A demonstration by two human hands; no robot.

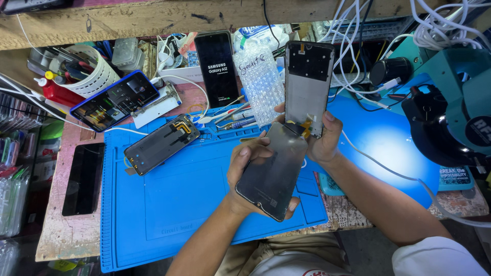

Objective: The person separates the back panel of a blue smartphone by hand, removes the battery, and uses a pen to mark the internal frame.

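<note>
Hands (two), one screen, one frame

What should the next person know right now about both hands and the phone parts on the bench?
Left hand: grips the dark display panel, tilted above the blue work mat.
Right hand: holds the phone frame upright by its lower end, touching the panel's top edge; an orange flex cable shows where the two meet.
Done: panel and frame are apart except at that joint.
Left: whether the flex is connected cannot be told.
Nearby: another opened phone lies on the mat, a powered phone leans at the back, and tweezers lie behind the hands.
</note>
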